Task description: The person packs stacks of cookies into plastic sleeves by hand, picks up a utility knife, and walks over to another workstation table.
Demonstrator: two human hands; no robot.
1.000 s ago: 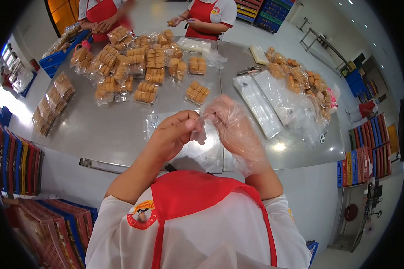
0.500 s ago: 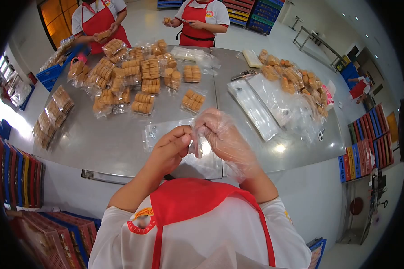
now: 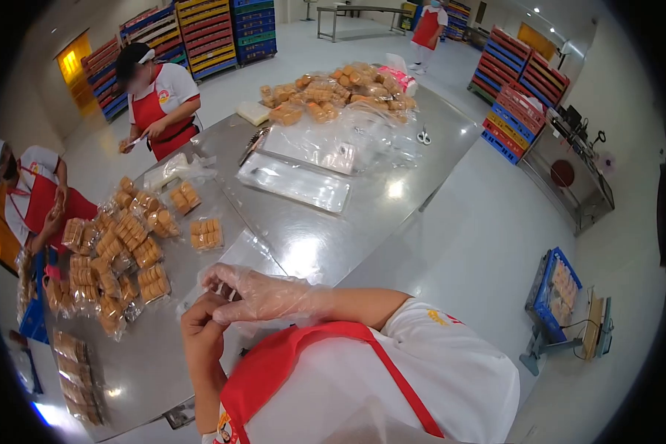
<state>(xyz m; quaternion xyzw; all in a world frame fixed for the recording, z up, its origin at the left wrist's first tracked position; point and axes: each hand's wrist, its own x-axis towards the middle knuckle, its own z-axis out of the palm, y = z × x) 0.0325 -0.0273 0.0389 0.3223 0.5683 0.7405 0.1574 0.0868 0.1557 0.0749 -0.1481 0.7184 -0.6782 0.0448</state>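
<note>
My right hand (image 3: 266,297) wears a clear plastic glove, its fingers bent and apart over my bare left hand (image 3: 202,320). The two hands touch at the front edge of the metal table (image 3: 348,244). My left fingers are closed near the gloved thumb; what they pinch, if anything, is hidden. Beneath the hands lies a clear plastic sheet or bag (image 3: 246,251). Closest beyond them are a clear pack of round biscuits (image 3: 206,234) and another biscuit pack (image 3: 154,283). A stack of clear plastic bags (image 3: 296,182) lies farther right.
Piled biscuit packs (image 3: 111,248) cover the table's left part, with a row of packs (image 3: 76,377) nearer. Loose biscuits (image 3: 340,92) heap at the far end, by scissors (image 3: 423,136). Two people in red aprons (image 3: 149,115) stand across the table. Stacked crates (image 3: 207,33) line the back.
My view has swung to the right, so the table and packs appear farther left. The hands stay together, and the gloved right fingers now look more spread over the left hand.
</note>
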